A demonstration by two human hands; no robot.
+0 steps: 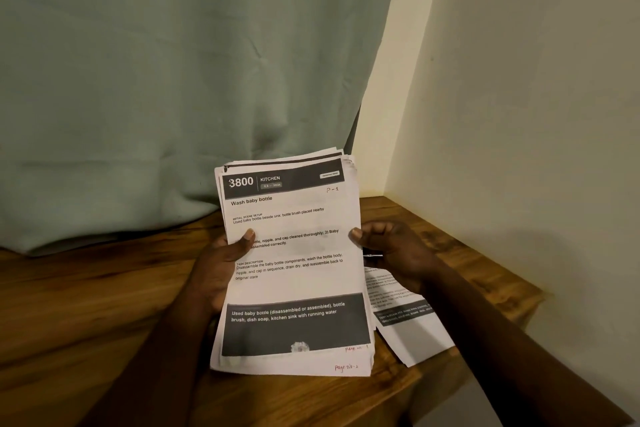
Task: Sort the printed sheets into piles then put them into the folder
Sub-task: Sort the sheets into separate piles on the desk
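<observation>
Head view, single frame.

Both hands are raised over a brown wood-grain bench point(86, 288) and hold a stack of white printed paper sheets point(294, 284) between them. The stack is tilted up toward the camera and its lower edge is near the bench's front right part; whether it touches the wood cannot be told.

Left hand point(221, 267): grips the stack's left edge, thumb point(247, 236) pressed on the front face about mid-height, covering part of a printed line. The fingers are behind the paper and hidden.

Right hand point(398, 253): pinches the stack's right edge at about the same height, thumb tip on the margin of the top sheet and fingers curled behind.

Top sheet: dark header band reading "3800 KITCHEN", title "Wash baby bottle", handwritten "P-1" at upper right, and a dark block with white text near the bottom. The sheets are not squared up. Edges of the lower sheets fan out at the top and bottom, and red handwritten page marks show at the lower right corners.

A second lot of white printed paper point(412, 333) lies flat on the bench just right of the held stack, partly under the right forearm. Its sheet count cannot be told.

Behind the bench hangs a pale green fabric curtain point(173, 80), its hem resting on the wood. A plain cream wall point(519, 80) closes the right side.
</observation>
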